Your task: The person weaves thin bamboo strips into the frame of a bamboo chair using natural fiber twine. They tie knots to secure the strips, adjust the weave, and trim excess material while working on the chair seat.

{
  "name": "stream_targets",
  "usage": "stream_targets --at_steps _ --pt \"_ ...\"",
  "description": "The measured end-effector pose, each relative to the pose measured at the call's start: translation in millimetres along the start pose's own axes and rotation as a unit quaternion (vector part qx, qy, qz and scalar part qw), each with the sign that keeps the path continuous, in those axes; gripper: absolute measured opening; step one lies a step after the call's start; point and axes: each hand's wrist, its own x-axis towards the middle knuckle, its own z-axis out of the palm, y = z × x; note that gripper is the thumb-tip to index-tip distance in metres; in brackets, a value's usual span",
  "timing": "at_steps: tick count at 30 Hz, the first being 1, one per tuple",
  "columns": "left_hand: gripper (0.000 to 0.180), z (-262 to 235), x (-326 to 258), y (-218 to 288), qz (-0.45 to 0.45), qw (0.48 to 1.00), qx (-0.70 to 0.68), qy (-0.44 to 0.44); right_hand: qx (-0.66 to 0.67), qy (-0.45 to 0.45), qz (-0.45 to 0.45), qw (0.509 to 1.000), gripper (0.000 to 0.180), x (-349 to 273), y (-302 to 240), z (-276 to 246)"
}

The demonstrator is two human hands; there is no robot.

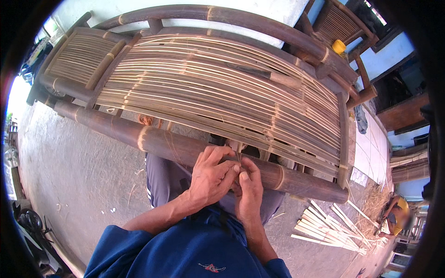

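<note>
A dark bamboo bench with long narrow slats stretches across the view in front of me. Its thick front pole runs close to my lap. My left hand and my right hand meet at this pole, thumbs and fingers pinched together. Between the fingertips is a thin fibre strand; its lower part is hidden by the fingers. Another fine strand loops over the pole to the left of my hands. On the slats lies a knife with a pale wooden handle and dark blade.
A bundle of pale split bamboo strips lies on the floor at the right. Beyond it a person in a yellow top sits low. A bamboo chair with a yellow container stands at the back right, a motorbike at the lower left.
</note>
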Motion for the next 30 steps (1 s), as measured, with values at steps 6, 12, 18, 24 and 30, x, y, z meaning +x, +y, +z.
stream_targets --at_steps 6,12,18,24,30 --pt "0.023 -5 19 -12 0.002 0.997 0.04 -0.067 0.028 -0.008 0.08 0.996 0.055 -5 -1 -11" --pt "0.026 7 50 -48 -0.075 0.972 0.142 -0.172 -0.068 -0.072 0.156 0.983 0.025 -17 -35 -70" --pt "0.022 18 52 -58 -0.067 0.974 0.12 -0.183 -0.057 -0.011 -0.116 0.992 0.021 -13 -55 -93" --pt "0.022 8 47 -59 -0.064 0.975 0.063 -0.203 -0.002 -0.119 -0.24 0.963 0.023 12 -42 -53" --pt "0.039 4 50 -41 -0.03 0.95 0.121 -0.286 0.105 -0.209 -0.218 0.947 0.025 43 -36 -33"
